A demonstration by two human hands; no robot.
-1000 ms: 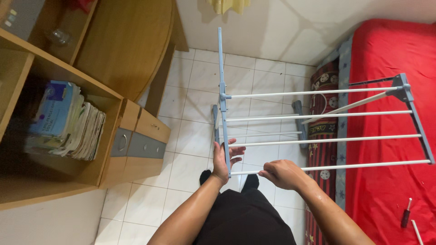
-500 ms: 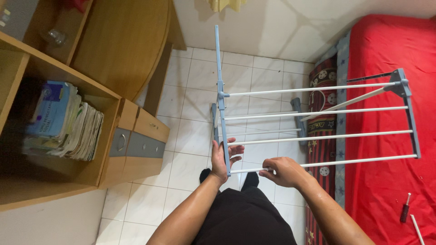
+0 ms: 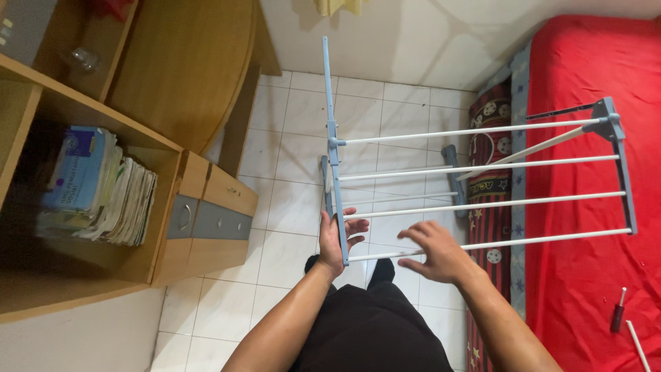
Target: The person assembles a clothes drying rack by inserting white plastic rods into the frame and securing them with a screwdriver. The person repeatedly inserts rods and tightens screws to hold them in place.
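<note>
We see the drying rack [image 3: 475, 169] standing open over the white tiled floor [image 3: 289, 207], between the wooden cabinet [image 3: 206, 213] and the red bed [image 3: 592, 172]. Our left hand [image 3: 335, 238] presses its palm against the rack's blue side bar with fingers spread, not gripping, while our right hand [image 3: 434, 253] hovers open, fingers loosely curled, at the nearest white rod.

wooden shelf [image 3: 172, 96], stacked papers [image 3: 103, 189], red bed [image 3: 592, 172], screwdriver [image 3: 617, 313]
</note>
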